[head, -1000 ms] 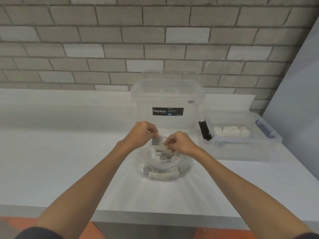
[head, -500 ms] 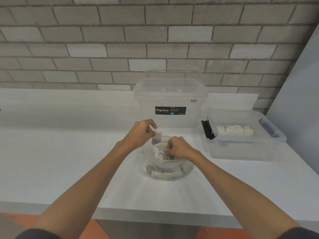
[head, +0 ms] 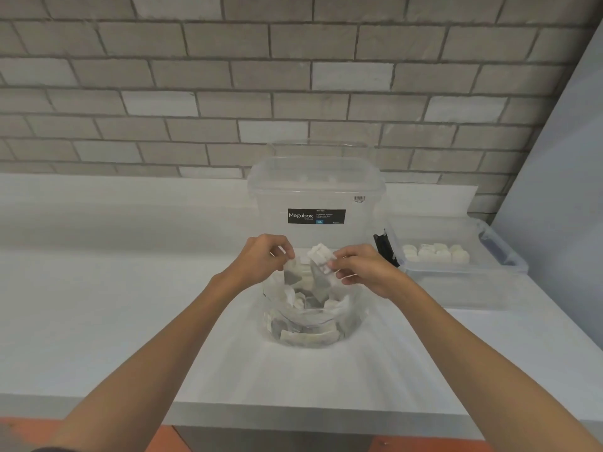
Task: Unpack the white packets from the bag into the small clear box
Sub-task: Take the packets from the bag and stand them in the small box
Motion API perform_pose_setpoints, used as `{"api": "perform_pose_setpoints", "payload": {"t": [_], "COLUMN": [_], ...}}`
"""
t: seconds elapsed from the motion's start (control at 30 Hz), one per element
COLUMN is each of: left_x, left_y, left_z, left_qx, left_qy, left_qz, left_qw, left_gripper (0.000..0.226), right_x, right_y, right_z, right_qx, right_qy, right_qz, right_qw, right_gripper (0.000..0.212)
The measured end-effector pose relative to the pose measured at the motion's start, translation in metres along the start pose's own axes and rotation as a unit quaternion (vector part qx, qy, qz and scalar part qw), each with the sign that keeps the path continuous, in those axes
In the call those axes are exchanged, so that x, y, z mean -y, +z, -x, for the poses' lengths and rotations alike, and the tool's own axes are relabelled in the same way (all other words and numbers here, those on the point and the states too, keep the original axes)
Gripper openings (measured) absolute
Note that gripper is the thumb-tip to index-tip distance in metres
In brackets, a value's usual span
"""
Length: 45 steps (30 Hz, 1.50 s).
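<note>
A clear plastic bag (head: 310,324) with several white packets inside stands on the white table (head: 130,321) in front of me. My left hand (head: 264,256) pinches the bag's left top edge. My right hand (head: 362,270) holds a white packet (head: 319,254) just above the bag's mouth, fingers closed on it. The small clear box (head: 456,272) sits to the right, holding a row of white packets (head: 435,253).
A tall clear lidded box with a black "Megabox" label (head: 316,203) stands right behind the bag. A brick wall runs along the back and a grey wall (head: 561,190) closes the right side. The table's front edge is near my elbows.
My right hand has come up out of the bag with a white packet in its fingers. My left hand still holds the bag's edge, spread a little wider.
</note>
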<state>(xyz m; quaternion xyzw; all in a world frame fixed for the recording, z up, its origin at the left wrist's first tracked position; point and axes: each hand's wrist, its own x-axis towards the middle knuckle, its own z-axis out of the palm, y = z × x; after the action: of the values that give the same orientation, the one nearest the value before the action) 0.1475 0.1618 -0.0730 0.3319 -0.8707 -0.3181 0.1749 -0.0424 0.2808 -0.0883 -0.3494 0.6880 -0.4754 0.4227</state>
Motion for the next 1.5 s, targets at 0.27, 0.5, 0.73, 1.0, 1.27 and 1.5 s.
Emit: {"api": "perform_pose_setpoints", "payload": {"t": [0.27,0.5,0.73,1.0,1.27,1.5], "left_x": [-0.008,-0.014,-0.012,-0.026,-0.033,-0.045], "left_y": [0.009,0.01,0.008,0.024,0.029,0.033], "left_z": [0.003,0.003,0.002,0.004,0.006,-0.006], "left_qx": [0.031,0.026,-0.063,-0.094,-0.062,-0.049], "left_qy": [-0.04,-0.044,-0.04,-0.049,-0.043,-0.025], "left_qz": [0.174,0.25,0.283,0.337,0.394,0.386], "left_qw": [0.983,0.967,0.956,0.935,0.916,0.921], "left_gripper": [0.011,0.017,0.013,0.014,0.013,0.021], "right_x": [0.009,0.017,0.024,0.023,0.018,0.023], "right_y": [0.002,0.008,0.006,0.036,0.045,0.027], "right_z": [0.007,0.009,0.008,0.02,0.026,0.034], "right_qx": [0.028,0.029,-0.065,-0.228,-0.227,-0.224], "right_qy": [0.011,-0.007,-0.083,-0.232,-0.3,-0.293], "right_qz": [-0.192,-0.219,-0.246,0.083,0.203,0.207], "right_qw": [0.981,0.975,0.964,0.942,0.904,0.906], "right_gripper": [0.012,0.005,0.008,0.011,0.026,0.028]}}
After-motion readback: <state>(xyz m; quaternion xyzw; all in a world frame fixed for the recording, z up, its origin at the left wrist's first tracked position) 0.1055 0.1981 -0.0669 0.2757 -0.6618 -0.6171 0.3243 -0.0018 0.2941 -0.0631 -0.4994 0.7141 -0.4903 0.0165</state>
